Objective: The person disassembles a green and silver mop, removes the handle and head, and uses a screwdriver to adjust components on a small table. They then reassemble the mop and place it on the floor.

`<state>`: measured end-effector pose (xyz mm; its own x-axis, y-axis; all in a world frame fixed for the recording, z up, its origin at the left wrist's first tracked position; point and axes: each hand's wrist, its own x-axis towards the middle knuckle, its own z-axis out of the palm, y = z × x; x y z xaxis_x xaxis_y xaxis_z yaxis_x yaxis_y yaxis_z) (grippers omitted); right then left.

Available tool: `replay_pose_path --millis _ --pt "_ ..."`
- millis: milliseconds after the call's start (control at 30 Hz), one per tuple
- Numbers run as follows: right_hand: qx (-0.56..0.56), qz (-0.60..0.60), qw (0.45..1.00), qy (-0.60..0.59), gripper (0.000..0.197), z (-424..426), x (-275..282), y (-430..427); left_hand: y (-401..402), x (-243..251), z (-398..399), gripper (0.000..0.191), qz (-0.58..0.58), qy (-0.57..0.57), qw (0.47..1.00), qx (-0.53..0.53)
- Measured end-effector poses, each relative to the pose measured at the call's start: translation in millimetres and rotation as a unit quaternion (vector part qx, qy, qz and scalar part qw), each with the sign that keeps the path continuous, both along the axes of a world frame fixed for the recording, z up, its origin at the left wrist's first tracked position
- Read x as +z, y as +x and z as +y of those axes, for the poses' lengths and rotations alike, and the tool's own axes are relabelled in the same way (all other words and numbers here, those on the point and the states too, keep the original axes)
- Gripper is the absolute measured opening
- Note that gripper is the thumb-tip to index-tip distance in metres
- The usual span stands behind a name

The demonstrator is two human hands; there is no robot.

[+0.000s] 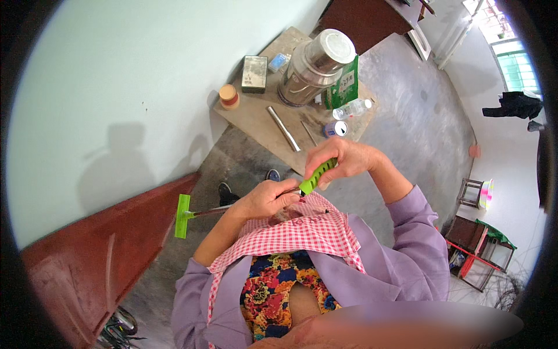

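My left hand [268,200] is wrapped around the thin pole [213,210] of a long-handled tool. At the pole's left end is a lime-green T-shaped head [182,217], possibly a squeegee or scraper. The other end of the pole meets a lime-green slotted grip [318,176]. My right hand [342,159] pinches that grip between thumb and fingers, just above my left hand. The joint between pole and grip is partly covered by my fingers. Both hands are in front of my pink checked apron [301,237].
A low table [257,115] bears a metal vacuum flask [311,70], a tin box [254,73], a lidded jar [229,96], a metal tube [283,128], a drink can [335,129], a plastic bottle [351,109] and a green packet [346,83]. A dark red panel [100,253] stands at left.
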<state>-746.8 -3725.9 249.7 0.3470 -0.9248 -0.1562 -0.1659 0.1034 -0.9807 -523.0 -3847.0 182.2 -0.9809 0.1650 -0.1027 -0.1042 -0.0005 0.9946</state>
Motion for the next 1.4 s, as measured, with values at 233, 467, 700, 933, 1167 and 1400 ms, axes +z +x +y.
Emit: replay_pose_path --millis 233,467,700,933,1167,1400 --pt "-0.044 -0.063 0.993 0.091 0.026 14.4 -10.0 9.3 11.6 -5.2 14.3 0.025 -0.045 0.078 0.996 0.028" --pt "-0.091 -0.062 0.991 0.076 0.024 21.1 -22.6 9.2 11.7 -8.1 17.3 0.027 -0.152 0.23 0.961 0.023" --pt "-0.093 0.007 0.995 0.046 0.024 22.1 -17.4 8.6 7.9 -2.7 22.0 0.034 -0.205 0.324 0.922 0.055" --pt "-0.077 -0.013 0.995 0.065 0.026 15.5 -11.0 5.1 5.7 1.0 17.8 0.036 -0.189 0.307 0.931 0.064" --pt "-0.084 0.005 0.991 0.106 0.029 4.6 -41.6 -24.0 -17.6 -14.1 0.4 0.031 -0.25 0.337 0.904 0.078" --pt "-0.116 -0.039 0.978 0.17 0.027 -6.7 -68.8 -28.0 -22.8 -34.8 -15.0 0.028 -0.285 0.412 0.863 0.059"
